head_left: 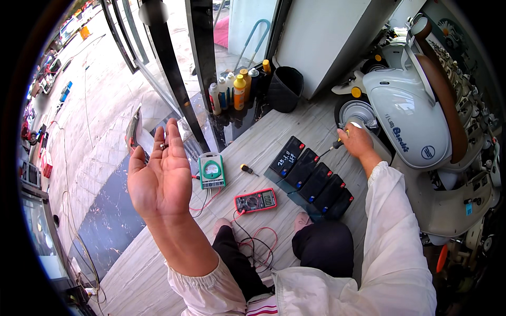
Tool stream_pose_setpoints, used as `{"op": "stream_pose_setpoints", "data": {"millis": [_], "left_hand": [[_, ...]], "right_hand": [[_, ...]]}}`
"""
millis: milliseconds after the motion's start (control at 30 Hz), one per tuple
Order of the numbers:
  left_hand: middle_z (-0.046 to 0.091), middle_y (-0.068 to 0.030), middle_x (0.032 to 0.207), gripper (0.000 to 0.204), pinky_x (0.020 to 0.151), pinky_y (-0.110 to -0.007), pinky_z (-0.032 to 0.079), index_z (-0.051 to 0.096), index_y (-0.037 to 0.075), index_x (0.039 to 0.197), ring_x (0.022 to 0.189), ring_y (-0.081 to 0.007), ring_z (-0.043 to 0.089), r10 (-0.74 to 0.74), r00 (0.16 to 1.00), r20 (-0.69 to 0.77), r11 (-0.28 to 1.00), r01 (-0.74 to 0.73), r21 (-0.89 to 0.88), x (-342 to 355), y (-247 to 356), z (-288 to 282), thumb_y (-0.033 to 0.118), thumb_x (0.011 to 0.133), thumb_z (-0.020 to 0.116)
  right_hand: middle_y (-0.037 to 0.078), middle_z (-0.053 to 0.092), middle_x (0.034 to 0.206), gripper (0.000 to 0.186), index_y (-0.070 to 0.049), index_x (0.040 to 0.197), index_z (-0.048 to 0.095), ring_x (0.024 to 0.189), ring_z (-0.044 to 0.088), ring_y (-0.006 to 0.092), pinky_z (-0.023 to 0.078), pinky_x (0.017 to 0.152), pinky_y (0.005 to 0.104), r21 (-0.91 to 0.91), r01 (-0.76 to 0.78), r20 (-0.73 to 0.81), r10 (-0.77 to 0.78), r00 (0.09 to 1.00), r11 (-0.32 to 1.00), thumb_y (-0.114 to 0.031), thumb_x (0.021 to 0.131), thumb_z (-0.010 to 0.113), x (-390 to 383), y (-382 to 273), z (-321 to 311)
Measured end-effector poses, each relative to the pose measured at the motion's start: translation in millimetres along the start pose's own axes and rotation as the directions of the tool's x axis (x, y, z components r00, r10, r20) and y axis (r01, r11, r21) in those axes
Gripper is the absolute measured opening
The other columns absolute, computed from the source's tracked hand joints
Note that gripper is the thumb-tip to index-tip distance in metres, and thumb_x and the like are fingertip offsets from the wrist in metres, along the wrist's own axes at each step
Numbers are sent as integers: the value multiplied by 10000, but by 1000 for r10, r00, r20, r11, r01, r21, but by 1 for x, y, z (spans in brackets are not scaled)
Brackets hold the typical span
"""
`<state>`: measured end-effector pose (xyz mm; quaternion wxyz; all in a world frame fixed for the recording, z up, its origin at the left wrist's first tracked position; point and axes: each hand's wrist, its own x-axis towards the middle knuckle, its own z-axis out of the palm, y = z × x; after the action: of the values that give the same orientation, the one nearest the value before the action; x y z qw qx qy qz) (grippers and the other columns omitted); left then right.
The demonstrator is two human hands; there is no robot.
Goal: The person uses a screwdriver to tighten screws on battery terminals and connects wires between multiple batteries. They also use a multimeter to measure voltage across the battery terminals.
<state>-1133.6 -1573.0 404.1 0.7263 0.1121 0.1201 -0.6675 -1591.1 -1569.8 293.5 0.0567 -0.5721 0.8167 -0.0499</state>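
Observation:
My left hand (161, 179) is held palm up with fingers extended, small dark metal pieces (163, 146) held at its fingers. My right hand (356, 140) is closed on a yellow-and-black screwdriver (337, 144), its shaft reaching down-left to a terminal of the black batteries (306, 168), which stand in a stepped row, the farthest marked in white. A green-cased tester (212, 169) and a red multimeter (254, 201) with leads lie on the light wood-look floor (247, 142) between my hands. A short screwdriver (246, 169) lies near them.
A pale scooter (406, 116) stands at the right beside a white pillar (311, 37). Bottles (240, 92) and a black bin (286, 89) are by the glass doorway. Outside at left, assorted items and cables lie on paving (89, 89). My feet are among the coiled leads.

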Motion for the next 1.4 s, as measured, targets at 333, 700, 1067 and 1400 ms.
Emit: {"op": "stream_pose_setpoints", "data": {"millis": [333,700,1067,1400], "left_hand": [[469,-308,1344,304,1097,-415,468,397,-160,1247,1308,-363,481,34,987,159,995,-49,90,12,5,-16,26,1028,299],[599,-249,1211,245,922,-327,602,455,-130,1196,1110,-292,646,12,980,199,995,-32,97,12,6,-16,35,1021,407],[652,-180,1133,231,858,-285,622,544,-83,1187,1052,-235,675,56,975,215,993,-77,91,12,8,-18,42,997,503],[642,-191,1141,251,864,-279,619,534,-91,1215,1057,-228,671,60,980,191,986,-88,142,10,7,-15,9,988,499]], "right_hand": [[242,665,929,277,-38,984,568,914,623,442,494,795,476,122,133,-33,-130,991,984,-265,854,656,1,8,5],[216,682,928,263,-57,976,579,925,641,413,498,800,472,16,161,-26,-161,987,987,-276,846,644,-3,-1,-5],[196,682,921,280,-63,1006,557,909,644,400,495,791,476,49,267,-58,-264,963,963,-260,835,659,3,13,5],[189,683,907,274,-63,985,545,891,644,397,492,780,479,-20,172,-47,-173,984,985,-259,829,658,2,3,4]]}}
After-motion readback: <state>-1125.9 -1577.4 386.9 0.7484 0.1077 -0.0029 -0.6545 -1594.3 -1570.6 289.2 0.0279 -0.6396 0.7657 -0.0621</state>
